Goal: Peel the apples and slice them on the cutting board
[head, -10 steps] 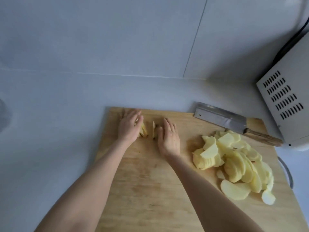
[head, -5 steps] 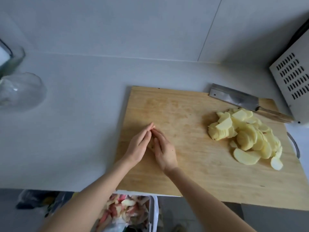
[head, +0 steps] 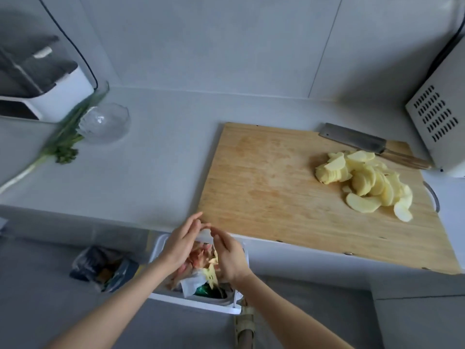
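A pile of pale peeled apple slices (head: 364,182) lies on the right part of the wooden cutting board (head: 271,187). A cleaver (head: 357,141) rests at the board's far right edge. My left hand (head: 182,241) and my right hand (head: 230,255) hover side by side, fingers relaxed and parted, over a white waste bin (head: 161,248) below the counter's front edge. Yellow apple scraps (head: 211,272) are dropping between the hands onto the red peels (head: 198,255) in the bin.
A glass bowl (head: 104,122) and a green onion (head: 57,147) sit on the counter at the left, beside a white appliance (head: 42,96). Another white appliance (head: 442,122) stands at the far right. A dark bag (head: 100,267) lies on the floor next to the bin.
Both hands swept the apple scraps from the board's far left part to its front edge, then moved off over the bin and parted, letting the scraps fall. The view panned left and down.
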`<state>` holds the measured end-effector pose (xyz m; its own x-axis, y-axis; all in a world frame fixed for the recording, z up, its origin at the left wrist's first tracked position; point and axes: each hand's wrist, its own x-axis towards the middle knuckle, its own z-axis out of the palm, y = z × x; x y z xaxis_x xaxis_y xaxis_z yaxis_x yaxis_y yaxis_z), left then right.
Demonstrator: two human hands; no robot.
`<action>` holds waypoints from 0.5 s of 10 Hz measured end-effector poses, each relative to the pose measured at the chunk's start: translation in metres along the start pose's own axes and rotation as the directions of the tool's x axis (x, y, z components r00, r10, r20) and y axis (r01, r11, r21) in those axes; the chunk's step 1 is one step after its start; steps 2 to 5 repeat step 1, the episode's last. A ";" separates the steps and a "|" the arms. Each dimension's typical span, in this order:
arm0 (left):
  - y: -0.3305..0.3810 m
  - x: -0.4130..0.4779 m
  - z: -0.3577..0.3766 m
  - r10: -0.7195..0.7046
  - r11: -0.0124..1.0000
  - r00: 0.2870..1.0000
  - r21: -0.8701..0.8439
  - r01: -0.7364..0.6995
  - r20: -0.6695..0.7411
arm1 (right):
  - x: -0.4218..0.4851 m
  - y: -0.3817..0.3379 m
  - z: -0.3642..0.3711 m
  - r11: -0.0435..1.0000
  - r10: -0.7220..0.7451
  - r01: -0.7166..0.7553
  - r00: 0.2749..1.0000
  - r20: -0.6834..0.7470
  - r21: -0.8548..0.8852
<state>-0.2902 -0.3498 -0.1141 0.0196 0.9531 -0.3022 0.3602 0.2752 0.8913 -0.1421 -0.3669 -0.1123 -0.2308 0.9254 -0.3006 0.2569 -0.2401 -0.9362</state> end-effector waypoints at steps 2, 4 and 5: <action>0.010 -0.003 -0.007 0.016 0.998 0.999 0.069 -0.012 -0.048 | -0.005 -0.008 -0.012 0.993 0.052 -0.045 0.996 -0.066 0.106; 0.010 -0.003 -0.007 0.016 0.998 0.999 0.069 -0.012 -0.048 | -0.005 -0.008 -0.012 0.993 0.052 -0.045 0.996 -0.066 0.106; 0.010 -0.003 -0.007 0.016 0.998 0.999 0.069 -0.012 -0.048 | -0.005 -0.008 -0.012 0.993 0.052 -0.045 0.996 -0.066 0.106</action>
